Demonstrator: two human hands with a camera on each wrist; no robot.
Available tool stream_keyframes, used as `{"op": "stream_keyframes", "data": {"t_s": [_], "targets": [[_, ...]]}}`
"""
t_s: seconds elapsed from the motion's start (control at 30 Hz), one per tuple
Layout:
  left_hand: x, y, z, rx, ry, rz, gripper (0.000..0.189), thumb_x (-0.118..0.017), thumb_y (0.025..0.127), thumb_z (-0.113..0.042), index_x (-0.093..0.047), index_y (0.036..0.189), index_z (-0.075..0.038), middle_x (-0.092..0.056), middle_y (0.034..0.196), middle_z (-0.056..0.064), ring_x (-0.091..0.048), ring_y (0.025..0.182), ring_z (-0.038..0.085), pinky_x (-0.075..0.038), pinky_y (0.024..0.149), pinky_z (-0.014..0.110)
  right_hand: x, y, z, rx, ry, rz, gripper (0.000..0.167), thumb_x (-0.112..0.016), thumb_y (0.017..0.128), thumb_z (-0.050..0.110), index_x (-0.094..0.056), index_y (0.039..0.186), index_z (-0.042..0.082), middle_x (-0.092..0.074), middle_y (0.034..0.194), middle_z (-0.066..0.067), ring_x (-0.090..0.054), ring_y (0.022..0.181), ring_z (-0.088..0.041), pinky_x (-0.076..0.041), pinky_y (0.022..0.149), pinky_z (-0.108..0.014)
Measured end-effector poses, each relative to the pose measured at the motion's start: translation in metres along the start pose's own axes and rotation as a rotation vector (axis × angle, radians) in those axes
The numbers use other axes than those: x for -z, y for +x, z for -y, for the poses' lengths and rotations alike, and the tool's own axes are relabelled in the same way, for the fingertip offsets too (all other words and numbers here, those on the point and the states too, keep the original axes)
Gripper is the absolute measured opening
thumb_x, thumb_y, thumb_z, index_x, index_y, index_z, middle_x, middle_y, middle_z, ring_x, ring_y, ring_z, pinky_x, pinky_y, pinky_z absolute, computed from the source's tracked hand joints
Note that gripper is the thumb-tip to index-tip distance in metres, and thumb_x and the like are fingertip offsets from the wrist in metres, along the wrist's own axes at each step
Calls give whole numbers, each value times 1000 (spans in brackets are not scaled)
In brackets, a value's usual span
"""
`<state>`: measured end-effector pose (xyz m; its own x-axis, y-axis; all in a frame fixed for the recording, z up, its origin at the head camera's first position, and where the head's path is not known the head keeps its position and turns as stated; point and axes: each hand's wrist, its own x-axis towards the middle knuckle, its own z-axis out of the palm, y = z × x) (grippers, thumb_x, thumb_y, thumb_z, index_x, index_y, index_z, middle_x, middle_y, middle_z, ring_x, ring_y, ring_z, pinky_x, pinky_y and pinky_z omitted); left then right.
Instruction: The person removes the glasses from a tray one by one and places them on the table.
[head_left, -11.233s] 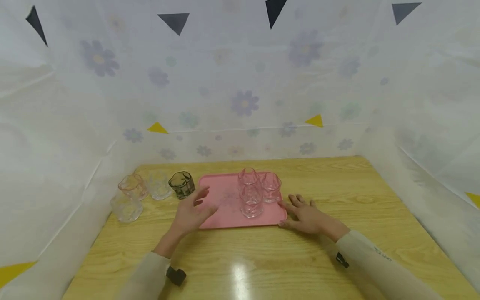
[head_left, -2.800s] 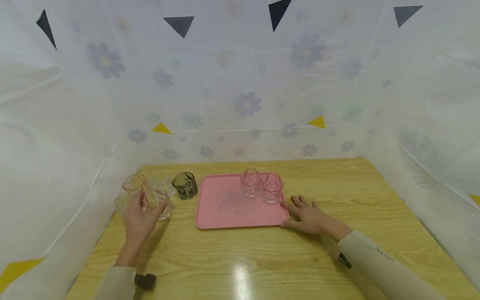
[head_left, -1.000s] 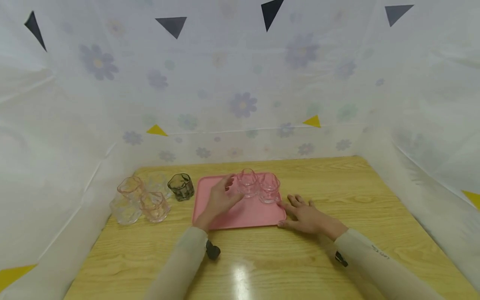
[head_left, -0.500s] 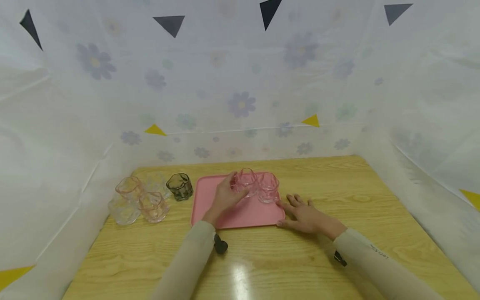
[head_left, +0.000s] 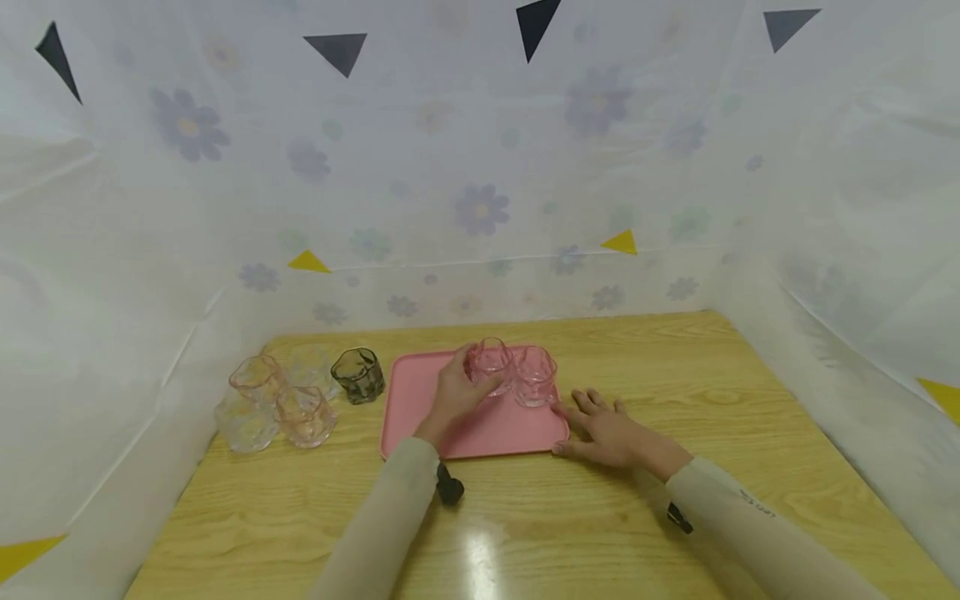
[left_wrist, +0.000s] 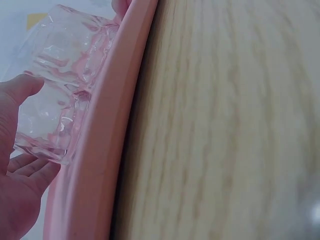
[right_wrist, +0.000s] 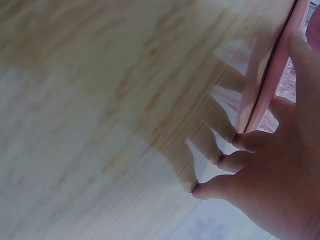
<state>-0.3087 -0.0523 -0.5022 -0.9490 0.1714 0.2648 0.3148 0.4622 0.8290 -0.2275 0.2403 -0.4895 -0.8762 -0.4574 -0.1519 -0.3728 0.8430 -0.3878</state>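
My left hand (head_left: 453,396) holds a clear pinkish drinking glass (head_left: 492,357) at the back of the pink tray (head_left: 517,432). In the left wrist view, its thumb lies on one side of that glass (left_wrist: 40,112) and the fingers curve round the other. A second clear glass (head_left: 536,379) stands close on its right, near the tray's right rim. My right hand (head_left: 611,435) has its fingers spread at the tray's right edge. The right wrist view shows the fingertips of that hand (right_wrist: 272,175) touching the table and the thumb along the rim.
Left of the tray stands a group of glasses: a smoky dark one (head_left: 358,377), an amber-pink one (head_left: 306,418), another pinkish one (head_left: 257,377) and clear ones, such as the front one (head_left: 246,423). White floral sheeting (head_left: 480,208) walls the wooden table (head_left: 525,525) at back and sides.
The front glass has gone from the tray to the left group, carried by my left hand. That hand has since come back right and taken hold of another glass. My right hand stays put.
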Motion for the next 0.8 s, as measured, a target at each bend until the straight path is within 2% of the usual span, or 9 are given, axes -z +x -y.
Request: {"op": "stream_keyframes", "data": {"t_s": [0.13,0.37,0.57,0.8], "targets": [[-1,1,1,18,-33,1,82,-84,91,-38,-47,156,-5,-65,137,24,-66,122,40,-58,99,55,0,-1,0,0,0,-4,85,-54,101,69,-34,167,20,-17,172,-30,-9,160,-53,-4,119,-84],[-1,1,1,47,-51,0,80,-85,90,-39,-49,155,-9,-66,137,23,-66,121,38,-58,98,55,0,0,0,-1,7,-1,85,-54,101,70,-34,167,20,-17,172,-30,-9,160,-53,-3,120,-83],[0,0,-1,85,-84,8,80,-86,89,-39,-50,155,-11,-64,142,20,-64,127,37,-56,104,54,-2,1,-1,3,2,-2,86,-54,100,71,-35,166,20,-17,172,-30,-9,160,-53,-3,120,-83],[1,-2,1,74,-78,13,86,-86,88,-43,-48,156,-7,-64,141,19,-64,124,36,-56,104,53,-3,1,-3,8,-2,-6,86,-53,100,71,-34,166,19,-17,172,-30,-9,160,-53,-3,119,-83]]}}
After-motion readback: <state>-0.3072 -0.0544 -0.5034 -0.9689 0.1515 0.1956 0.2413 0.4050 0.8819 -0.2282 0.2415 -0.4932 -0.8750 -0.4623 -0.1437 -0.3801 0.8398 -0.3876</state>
